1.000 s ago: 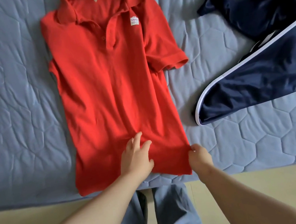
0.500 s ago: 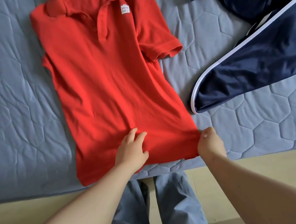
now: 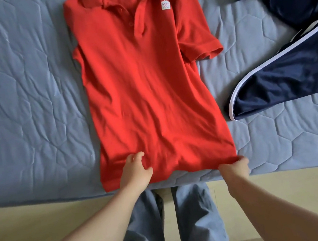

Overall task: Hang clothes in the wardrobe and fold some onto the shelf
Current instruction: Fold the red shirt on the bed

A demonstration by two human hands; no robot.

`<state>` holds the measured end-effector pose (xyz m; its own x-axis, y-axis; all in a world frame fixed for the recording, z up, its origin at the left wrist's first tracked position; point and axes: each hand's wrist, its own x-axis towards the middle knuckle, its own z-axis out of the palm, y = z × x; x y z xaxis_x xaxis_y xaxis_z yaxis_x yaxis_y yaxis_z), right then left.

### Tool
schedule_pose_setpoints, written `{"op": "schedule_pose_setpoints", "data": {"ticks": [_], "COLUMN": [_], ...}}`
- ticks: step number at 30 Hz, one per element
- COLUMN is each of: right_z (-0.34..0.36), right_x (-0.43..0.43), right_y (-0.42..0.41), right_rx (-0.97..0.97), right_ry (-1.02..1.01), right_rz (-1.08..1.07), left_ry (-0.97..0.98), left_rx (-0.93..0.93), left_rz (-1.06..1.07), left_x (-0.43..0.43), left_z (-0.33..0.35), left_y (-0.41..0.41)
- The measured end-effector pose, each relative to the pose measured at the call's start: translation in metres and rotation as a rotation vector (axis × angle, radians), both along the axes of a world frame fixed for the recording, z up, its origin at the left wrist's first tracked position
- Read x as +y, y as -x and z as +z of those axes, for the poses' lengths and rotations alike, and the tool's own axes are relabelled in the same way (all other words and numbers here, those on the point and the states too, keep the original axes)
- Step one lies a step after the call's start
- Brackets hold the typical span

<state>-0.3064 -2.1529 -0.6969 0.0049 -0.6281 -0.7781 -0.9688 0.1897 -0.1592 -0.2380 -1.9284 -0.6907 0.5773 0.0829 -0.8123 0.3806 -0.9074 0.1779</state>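
A red polo shirt point(image 3: 144, 85) lies face up on the blue quilted mattress point(image 3: 23, 103), collar away from me, its left sleeve folded under. My left hand point(image 3: 134, 171) rests on the lower hem near the left side, fingers curled into the cloth. At the hem's right corner my right hand point(image 3: 234, 169) pinches the fabric and holds it slightly lifted off the mattress.
Dark navy track trousers with white piping point(image 3: 295, 71) lie crumpled on the mattress to the right of the shirt. The mattress edge point(image 3: 42, 200) runs just below the hem. My blue trouser legs point(image 3: 193, 218) stand against the bed over a yellowish floor.
My right hand has drawn the hem's right corner outward to the right, widening the lower shirt. My left hand slid left along the hem and its fingers curled.
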Motion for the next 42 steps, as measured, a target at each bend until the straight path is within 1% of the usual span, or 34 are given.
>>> {"op": "schedule_pose_setpoints", "data": {"ticks": [3,6,8,11,16,19,20,22,24,25,27,30,32,33,35,37,39,40,42], "right_z": [-0.007,-0.014,-0.015,-0.013,-0.007,-0.001,0.0,0.002,0.005,0.006,0.007,0.003,0.0,0.001,0.003,0.011,0.024,0.03,0.036], "right_x": [0.01,0.01,0.008,0.004,-0.019,-0.034,-0.039,-0.052,-0.062,-0.065,-0.067,-0.063,-0.062,-0.063,-0.063,-0.057,-0.043,-0.032,-0.016], "right_y": [0.011,0.015,0.016,0.016,0.021,0.021,0.021,0.019,0.017,0.017,0.019,0.025,0.028,0.029,0.027,0.018,0.003,-0.007,-0.022], "right_rx": [-0.106,-0.226,-0.273,-0.279,-0.31,-0.313,-0.299,-0.259,-0.233,-0.242,-0.256,-0.248,-0.228,-0.21,-0.162,-0.134,-0.165,-0.188,-0.23], "right_ry": [-0.001,0.052,0.069,0.081,0.045,0.03,0.057,0.177,0.3,0.325,0.284,0.082,0.024,0.04,0.135,0.222,0.238,0.219,0.125], "right_rz": [-0.066,-0.167,-0.16,-0.154,-0.148,-0.093,-0.057,-0.006,0.001,-0.003,0.011,0.031,0.047,0.078,0.181,0.243,0.275,0.312,0.347], "left_ry": [-0.006,-0.047,-0.086,-0.137,-0.201,-0.231,-0.236,-0.247,-0.26,-0.269,-0.296,-0.317,-0.321,-0.32,-0.294,-0.229,-0.161,-0.148,-0.188], "left_rx": [-0.018,-0.009,0.009,0.04,0.098,0.141,0.154,0.171,0.18,0.186,0.195,0.208,0.22,0.219,0.206,0.185,0.117,0.05,-0.073], "left_rz": [-0.119,-0.143,-0.152,-0.167,-0.219,-0.206,-0.196,-0.179,-0.171,-0.17,-0.178,-0.179,-0.165,-0.159,-0.133,-0.055,0.094,0.179,0.274], "left_x": [0.001,-0.009,-0.015,-0.018,-0.023,-0.028,-0.029,-0.034,-0.038,-0.038,-0.041,-0.045,-0.048,-0.049,-0.05,-0.047,-0.037,-0.028,-0.012], "left_z": [-0.006,-0.012,-0.013,-0.014,-0.012,-0.011,-0.011,-0.011,-0.012,-0.012,-0.014,-0.017,-0.017,-0.016,-0.013,-0.008,-0.002,0.001,0.005], "left_y": [0.011,0.016,0.017,0.015,0.005,-0.001,-0.002,-0.002,0.001,0.002,0.005,0.008,0.009,0.009,0.008,0.006,0.002,0.0,-0.004]}}
